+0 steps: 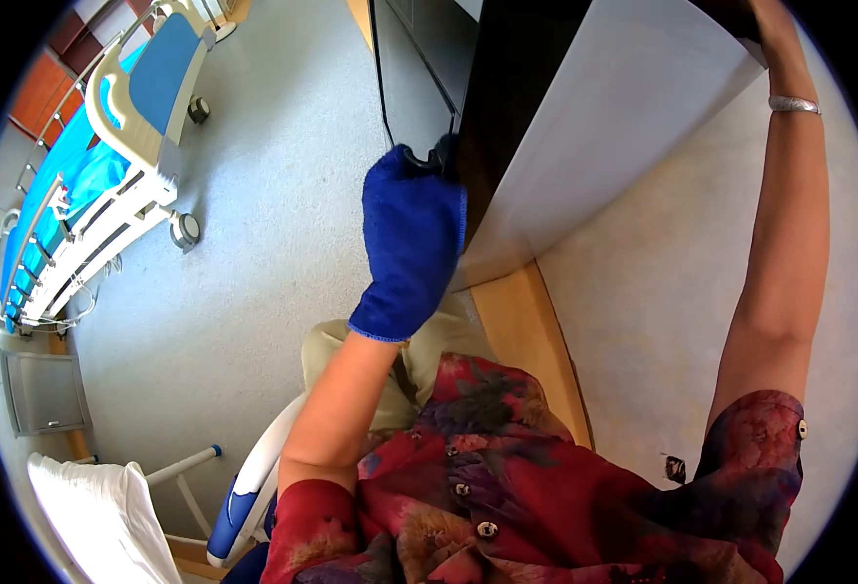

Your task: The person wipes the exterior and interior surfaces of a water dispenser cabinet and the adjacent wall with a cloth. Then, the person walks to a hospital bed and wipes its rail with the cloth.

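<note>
A blue cloth mitt covers my left hand down to the wrist, so its fingers are hidden. Its upper end meets the lower edge of a glossy black panel, beside a small curved black part. To the right of that panel stands a tall appliance or cabinet with a black face and a pale grey side. My right arm, with a silver bracelet, stretches up along the wall. The right hand is at the far top corner of the pale side, mostly cut off and dark.
A wheeled hospital bed with blue bedding stands at the left. Lower left are a white cloth and a blue-and-white rail. A small grey cabinet is against the left wall. Wooden skirting runs along the right wall.
</note>
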